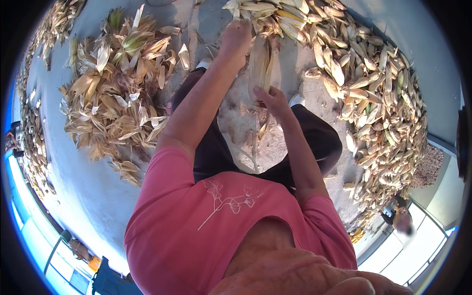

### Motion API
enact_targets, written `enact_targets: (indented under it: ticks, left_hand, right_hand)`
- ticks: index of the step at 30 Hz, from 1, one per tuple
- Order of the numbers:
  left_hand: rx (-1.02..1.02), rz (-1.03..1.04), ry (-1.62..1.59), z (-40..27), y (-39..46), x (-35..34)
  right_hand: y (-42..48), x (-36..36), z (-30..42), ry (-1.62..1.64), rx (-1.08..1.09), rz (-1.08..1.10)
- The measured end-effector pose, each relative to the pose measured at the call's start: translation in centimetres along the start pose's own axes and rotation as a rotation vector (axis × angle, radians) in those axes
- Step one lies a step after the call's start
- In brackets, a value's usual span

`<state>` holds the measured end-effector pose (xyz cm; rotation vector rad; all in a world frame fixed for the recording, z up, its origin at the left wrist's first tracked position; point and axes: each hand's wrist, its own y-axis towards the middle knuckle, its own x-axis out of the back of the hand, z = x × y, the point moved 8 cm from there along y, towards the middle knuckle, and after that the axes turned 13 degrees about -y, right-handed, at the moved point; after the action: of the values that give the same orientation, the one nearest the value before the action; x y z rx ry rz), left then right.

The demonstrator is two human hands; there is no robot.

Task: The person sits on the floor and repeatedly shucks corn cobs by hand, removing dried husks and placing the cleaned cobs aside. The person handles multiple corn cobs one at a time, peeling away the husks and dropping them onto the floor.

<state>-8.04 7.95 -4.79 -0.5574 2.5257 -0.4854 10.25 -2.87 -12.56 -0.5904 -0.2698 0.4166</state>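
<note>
My left hand (237,35) is closed in a fist near the top of the view, with a pale strip of dry corn husk (236,13) coming out above its fingers. Lower and to the right, my right hand (271,99) grips the near end of a corn ear in its dry husk (261,64), thumb on top. This ear points away from me, its far end near the heap of corn ears (291,22). The fingers under the ear are partly hidden.
A heap of loose dry husks (114,92) lies to the left. Unhusked corn ears (387,110) form a long curved pile at the right, beside a wall. Another pile (33,136) runs along the far left. A person (402,217) is at the lower right.
</note>
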Motion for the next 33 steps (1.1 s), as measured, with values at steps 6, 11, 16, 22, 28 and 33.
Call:
enact_targets:
  ticks: [6,11,16,22,28,33]
  left_hand:
    - [0.046,0.269,-0.388,-0.2,-0.5,-2.0]
    - [-0.511,0.440,-0.109,-3.3,-0.8,-2.6]
    - [-0.119,0.433,-0.510,-1.9,-0.8,-4.0]
    - [0.052,0.413,-0.789,-0.2,2.3,-4.5]
    - [0.174,0.151,-1.004,2.5,3.2,-4.7]
    - [0.107,0.017,-0.873,5.1,3.3,-3.9]
  right_hand:
    - [-1.0,2.8,8.8,-0.004,0.260,0.001]
    - [0.7,5.5,10.7,-0.258,0.428,-0.177]
    - [0.2,6.2,12.0,-0.497,0.546,-0.417]
    - [0.2,7.4,12.6,-0.654,0.657,-0.455]
    - [3.3,5.4,9.1,0.182,0.314,0.099]
    - [2.7,8.1,13.6,-0.368,0.712,-0.424]
